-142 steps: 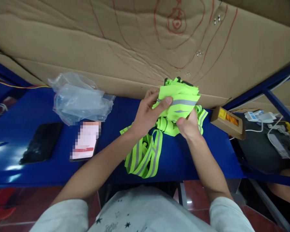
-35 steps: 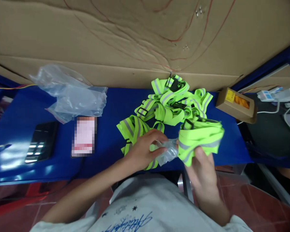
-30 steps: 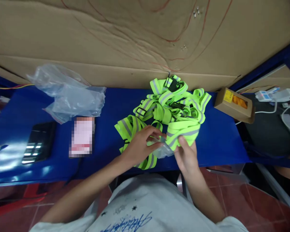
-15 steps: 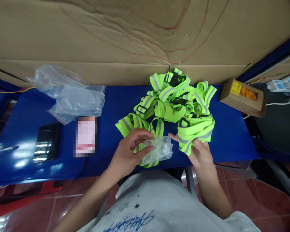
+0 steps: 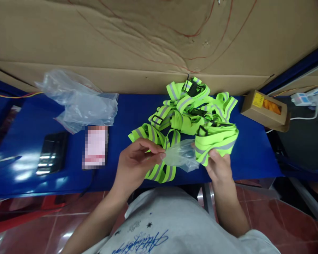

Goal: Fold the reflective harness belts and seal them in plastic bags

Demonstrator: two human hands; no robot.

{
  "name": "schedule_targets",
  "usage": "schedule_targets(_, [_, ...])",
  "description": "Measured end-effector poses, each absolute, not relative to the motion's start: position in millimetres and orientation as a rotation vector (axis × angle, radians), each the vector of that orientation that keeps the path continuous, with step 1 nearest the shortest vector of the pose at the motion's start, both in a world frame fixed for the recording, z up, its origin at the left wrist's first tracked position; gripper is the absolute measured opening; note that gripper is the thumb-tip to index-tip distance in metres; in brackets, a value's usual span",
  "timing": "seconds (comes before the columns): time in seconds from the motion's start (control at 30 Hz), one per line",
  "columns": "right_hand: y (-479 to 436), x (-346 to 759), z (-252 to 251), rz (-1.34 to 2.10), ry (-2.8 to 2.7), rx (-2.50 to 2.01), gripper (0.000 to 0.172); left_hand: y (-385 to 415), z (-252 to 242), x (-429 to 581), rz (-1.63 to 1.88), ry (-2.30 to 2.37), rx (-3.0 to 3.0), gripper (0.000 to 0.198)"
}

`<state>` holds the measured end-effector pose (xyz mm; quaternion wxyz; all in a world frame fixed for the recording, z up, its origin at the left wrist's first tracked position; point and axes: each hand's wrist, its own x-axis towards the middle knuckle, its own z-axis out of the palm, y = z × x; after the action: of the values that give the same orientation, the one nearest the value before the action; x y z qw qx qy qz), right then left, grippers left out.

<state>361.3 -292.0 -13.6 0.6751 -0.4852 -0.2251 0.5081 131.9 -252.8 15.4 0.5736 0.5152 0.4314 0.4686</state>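
Observation:
Between thumb and fingers my left hand (image 5: 139,164) pinches one end of a clear plastic bag (image 5: 187,155). The bag stretches across to my right hand (image 5: 221,165), where its far side meets the fingers. My right hand grips a folded bundle of neon yellow-green reflective straps (image 5: 217,141) with grey stripes and a black buckle. Behind both hands lies a loose heap of the same reflective straps (image 5: 188,116). More of this strap material (image 5: 159,173) lies under and beside my left hand. Whether the right fingers also hold the bag's edge is hard to see.
Several clear plastic bags (image 5: 87,106) are piled at the back left of the blue table (image 5: 127,109). Before them lie a blurred-out pink rectangular item (image 5: 95,146) and a black glossy device (image 5: 52,152). An open cardboard box (image 5: 266,109) with orange contents stands at the right. A cardboard panel rises behind.
My left hand has drawn slightly left, and the crumpled bag is now stretched out toward my right hand. The strap bundle stays in my right hand.

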Motion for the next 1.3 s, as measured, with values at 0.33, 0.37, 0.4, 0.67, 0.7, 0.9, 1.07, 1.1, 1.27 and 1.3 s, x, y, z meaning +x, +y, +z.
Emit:
schedule_targets(0.33, [-263.4,353.0,27.0,1.178,-0.640,-1.011,0.090,-251.2,10.6,137.9,0.710,0.913,1.034,0.051])
schedule_targets(0.37, [-260.2,353.0,27.0,1.150,-0.636,-1.024,0.089,-252.5,9.9,136.8,0.690,0.926,0.989,0.050])
schedule_targets(0.4, [-257.4,353.1,26.6,1.123,-0.627,-1.040,0.088,-253.9,9.1,135.4,0.692,0.939,0.941,0.053])
schedule_targets(0.67, [-253.9,343.5,16.5,1.145,-0.726,-0.990,0.068,-252.9,4.6,129.5,1.012,1.026,1.106,0.044])
schedule_targets(0.7, [-253.3,342.7,15.6,1.158,-0.747,-0.987,0.068,-250.0,4.3,128.9,1.069,1.091,1.129,0.039])
schedule_targets(0.9, [-243.3,358.8,14.2,1.067,-0.650,-1.034,0.068,-229.1,-5.8,119.4,1.337,1.291,0.930,0.034])
schedule_targets(1.07, [-262.0,385.4,-5.0,1.049,-0.551,-1.082,0.067,-238.8,-22.8,103.4,1.432,1.386,1.066,0.057])
schedule_targets(1.1, [-269.2,389.0,-11.2,1.072,-0.523,-1.119,0.068,-244.1,-22.6,99.4,1.424,1.468,1.246,0.063])
schedule_targets(1.27, [-299.1,395.8,-35.1,1.339,-0.531,-1.277,0.074,-251.9,3.5,91.7,0.980,1.120,2.548,0.070])
schedule_targets(1.3, [-302.0,395.4,-37.1,1.394,-0.551,-1.275,0.073,-246.6,8.9,95.8,0.706,0.901,2.658,0.075])
